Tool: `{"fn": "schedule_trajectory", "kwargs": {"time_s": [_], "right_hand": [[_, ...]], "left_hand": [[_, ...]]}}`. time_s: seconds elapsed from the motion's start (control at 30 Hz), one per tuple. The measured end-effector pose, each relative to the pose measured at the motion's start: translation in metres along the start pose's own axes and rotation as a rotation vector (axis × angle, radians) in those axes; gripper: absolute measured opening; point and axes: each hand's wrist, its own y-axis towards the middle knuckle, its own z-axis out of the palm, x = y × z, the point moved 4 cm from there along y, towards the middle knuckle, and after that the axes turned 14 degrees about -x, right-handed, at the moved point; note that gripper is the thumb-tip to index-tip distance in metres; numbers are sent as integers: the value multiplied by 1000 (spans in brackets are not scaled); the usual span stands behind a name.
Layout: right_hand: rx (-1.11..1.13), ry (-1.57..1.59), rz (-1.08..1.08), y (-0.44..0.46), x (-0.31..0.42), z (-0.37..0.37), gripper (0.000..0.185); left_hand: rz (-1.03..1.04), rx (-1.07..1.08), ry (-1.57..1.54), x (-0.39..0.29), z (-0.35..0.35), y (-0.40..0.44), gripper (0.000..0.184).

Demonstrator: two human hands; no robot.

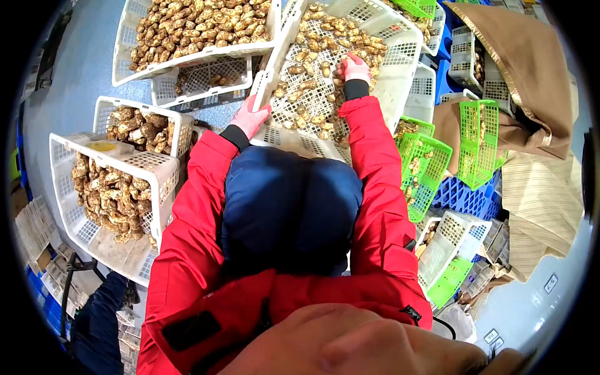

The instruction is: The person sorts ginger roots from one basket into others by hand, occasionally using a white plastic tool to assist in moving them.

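Note:
A white mesh crate [405,74] stands in front of my knees, with brown knobbly pieces [306,84] scattered over its bottom and piled thicker toward the far side. My left hand [250,117], in a pink glove, is closed on the crate's near left edge. Inside the crate, at the right, my right hand [354,67] in a pink and white glove reaches down among the pieces. Its fingers are bent and partly hidden, so whatever they hold is too small to make out.
Beyond on the left is a full white crate [119,62]. Two white crates of larger brown pieces [112,197] stand at the left. Green baskets [431,164], a blue pallet [465,195] and brown cloth [525,69] are at the right. A dark trouser leg [97,325] shows lower left.

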Motion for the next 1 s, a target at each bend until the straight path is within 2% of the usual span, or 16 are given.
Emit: {"fn": "schedule_trajectory", "kwargs": {"time_s": [0.07,0.1,0.17,0.2,0.27,0.33,0.37,0.4,0.47,0.5,0.53,0.67,0.73,0.87,0.93,1.0], "right_hand": [[-30,-155,-139,-11,19,9,35],[48,-8,-119,-22,27,25,45],[464,-56,-366,-66,64,78,56],[581,-24,-511,-96,87,99,64],[706,35,-566,-140,131,122,59],[546,-149,-712,-91,129,114,54],[334,-460,-872,-58,122,97,49],[114,-954,-1182,-25,112,74,46],[-83,-1545,-1201,10,77,34,39],[-60,-1699,-1217,8,69,23,38],[-34,-1852,-1232,7,62,13,37],[-125,-1865,-1089,30,61,10,22],[-116,-1545,-1083,32,64,7,23],[-184,-851,-748,27,64,-10,28],[-193,-660,-538,58,36,-29,29],[-184,-200,-156,9,50,-7,30]], "left_hand": [[-76,10,-59,-1,1,0,49],[-4,-25,13,4,0,4,49],[30,-8,20,1,0,6,49],[39,3,28,-2,-1,3,49],[-62,27,-42,-10,0,-7,51],[-78,24,-82,-1,1,-3,52],[-68,14,-75,0,-1,2,53],[-61,8,-68,3,-3,5,54],[-65,2,-55,10,-1,3,55],[-75,-12,-96,2,0,-1,56],[19,-2,100,1,-3,3,58],[7,-39,60,5,-4,6,57],[-78,-2,-72,2,0,0,57],[-50,21,62,-1,-2,1,49],[-38,27,88,-4,-2,1,47],[19,15,147,-17,-1,0,48]]}}
